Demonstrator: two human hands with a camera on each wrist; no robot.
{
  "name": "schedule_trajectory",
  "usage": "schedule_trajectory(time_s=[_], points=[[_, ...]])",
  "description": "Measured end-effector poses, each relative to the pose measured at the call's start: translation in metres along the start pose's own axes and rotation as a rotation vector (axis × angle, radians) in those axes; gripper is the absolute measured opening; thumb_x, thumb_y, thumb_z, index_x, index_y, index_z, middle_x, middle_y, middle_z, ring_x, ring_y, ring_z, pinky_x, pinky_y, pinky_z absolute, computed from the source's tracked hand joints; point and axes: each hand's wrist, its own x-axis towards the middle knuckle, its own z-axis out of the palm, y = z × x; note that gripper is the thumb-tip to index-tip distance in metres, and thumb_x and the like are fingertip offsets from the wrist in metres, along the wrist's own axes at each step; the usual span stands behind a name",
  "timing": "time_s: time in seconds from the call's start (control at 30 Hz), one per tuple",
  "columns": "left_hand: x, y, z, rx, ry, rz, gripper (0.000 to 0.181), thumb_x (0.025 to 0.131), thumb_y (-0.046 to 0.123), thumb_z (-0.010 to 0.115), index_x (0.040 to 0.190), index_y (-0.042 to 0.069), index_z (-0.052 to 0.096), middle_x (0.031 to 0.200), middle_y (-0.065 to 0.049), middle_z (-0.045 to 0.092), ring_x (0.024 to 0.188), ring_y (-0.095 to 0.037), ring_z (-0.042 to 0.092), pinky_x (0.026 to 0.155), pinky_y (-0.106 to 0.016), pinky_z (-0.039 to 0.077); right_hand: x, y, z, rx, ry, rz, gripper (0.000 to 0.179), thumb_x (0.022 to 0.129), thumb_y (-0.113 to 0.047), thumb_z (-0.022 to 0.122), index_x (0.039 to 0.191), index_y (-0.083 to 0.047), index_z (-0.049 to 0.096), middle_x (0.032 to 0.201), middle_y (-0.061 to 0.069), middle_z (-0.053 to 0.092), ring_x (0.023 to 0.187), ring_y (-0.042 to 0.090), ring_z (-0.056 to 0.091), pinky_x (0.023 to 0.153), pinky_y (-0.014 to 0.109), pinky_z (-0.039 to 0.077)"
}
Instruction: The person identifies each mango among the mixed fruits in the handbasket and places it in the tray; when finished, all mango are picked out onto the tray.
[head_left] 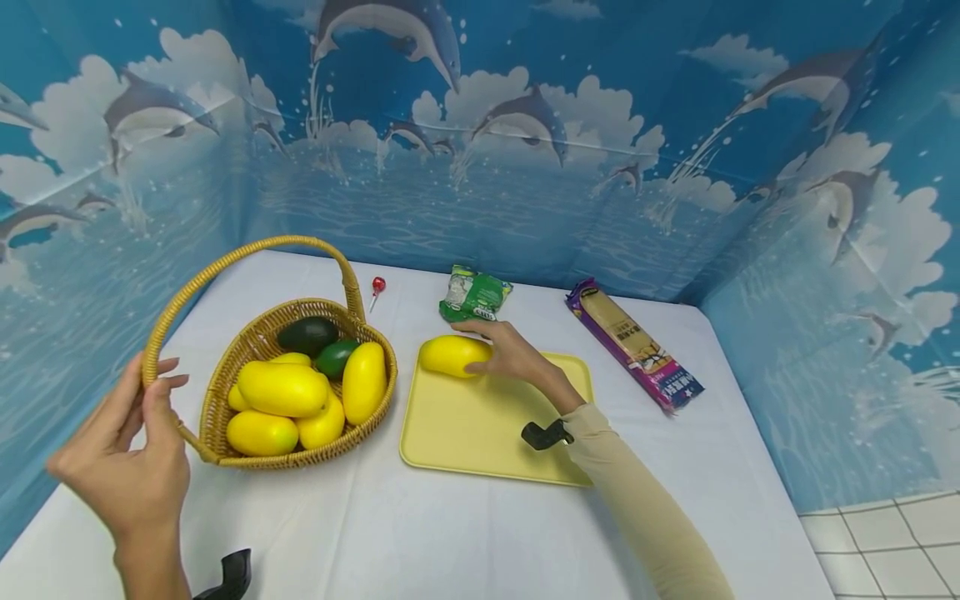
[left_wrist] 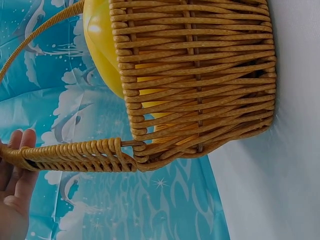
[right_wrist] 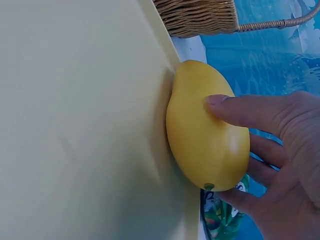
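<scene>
My left hand (head_left: 138, 454) holds the arched handle (head_left: 167, 321) of a wicker basket (head_left: 375, 433) at its left side. In the left wrist view, fingers wrap the handle beside the woven basket wall (left_wrist: 200, 75). Several yellow mangoes (head_left: 281, 389) lie in the basket, along with a dark avocado (head_left: 307, 336) and a green fruit (head_left: 335, 358). At the back left corner of a yellow tray (head_left: 487, 425), my right hand (head_left: 517, 354) grips a mango (head_left: 446, 357). The right wrist view shows the thumb on the near face of that mango (right_wrist: 205, 130), with fingers behind it.
Behind the tray lies a green snack packet (head_left: 474, 293). A red lollipop (head_left: 378, 286) is between packet and basket. To the tray's right rests a long purple noodle packet (head_left: 633, 343). A dolphin-print curtain (head_left: 487, 208) borders the white table (head_left: 420, 533).
</scene>
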Motion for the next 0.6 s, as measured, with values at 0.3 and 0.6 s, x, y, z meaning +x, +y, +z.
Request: schedule_trajectory(time_s=[0.3, 0.6], points=[[-0.0002, -0.0019, -0.0015, 0.024, -0.011, 0.011, 0.034, 0.097, -0.009, 0.073, 0.127, 0.006, 0.076, 0.114, -0.028, 0.077, 0.094, 0.002, 0.076, 0.091, -0.013, 0.060, -0.0017, 0.0001, 0.0008, 0.017, -0.005, -0.021, 0.071, 0.090, -0.004, 0.088, 0.153, 0.004, 0.056, 0.155, 0.019, 0.060, 0.144, 0.037, 0.055, 0.122, 0.052, 0.048], [0.0003, -0.0028, -0.0027, 0.049, -0.026, 0.019, 0.036, 0.098, -0.008, 0.072, 0.130, 0.008, 0.076, 0.116, -0.029, 0.076, 0.095, 0.004, 0.075, 0.092, -0.013, 0.060, -0.0012, -0.0022, 0.0000, 0.010, -0.021, -0.013, 0.073, 0.089, -0.005, 0.089, 0.154, 0.003, 0.056, 0.155, 0.018, 0.060, 0.144, 0.037, 0.055, 0.123, 0.052, 0.047]])
